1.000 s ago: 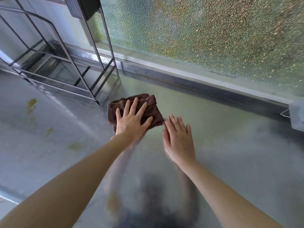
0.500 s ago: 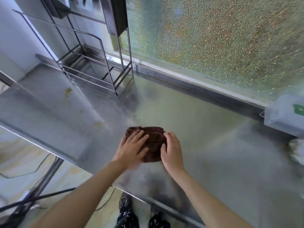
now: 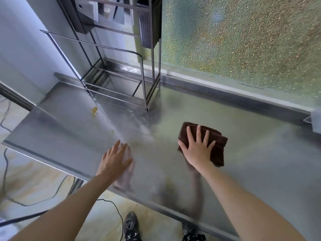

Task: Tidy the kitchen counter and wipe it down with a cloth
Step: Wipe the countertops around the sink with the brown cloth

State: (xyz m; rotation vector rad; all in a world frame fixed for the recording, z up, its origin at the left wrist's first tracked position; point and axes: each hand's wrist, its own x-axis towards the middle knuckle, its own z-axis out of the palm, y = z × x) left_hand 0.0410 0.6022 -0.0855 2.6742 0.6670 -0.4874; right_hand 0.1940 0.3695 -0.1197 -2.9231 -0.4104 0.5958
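The right hand lay flat on the brown cloth, its fingers straight and spread apart, pressing the folded cloth onto the steel desk. The cloth sat on the middle of the desk, right of the rack's front leg and well short of the back rim. The left hand was over the desk near its front edge, apart from the cloth, fingers straight and slightly spread, holding nothing; motion blur made it impossible to tell whether the palm touched the surface. A wire rack stood at the back left of the desk, against the frosted window. A small yellow stain marked the desk just left of the rack's base, and a fainter one lay nearer the left hand. At the far right edge, part of a pale box showed. Below the desk's front edge were a pale floor, a dark cable, and the person's shoes.
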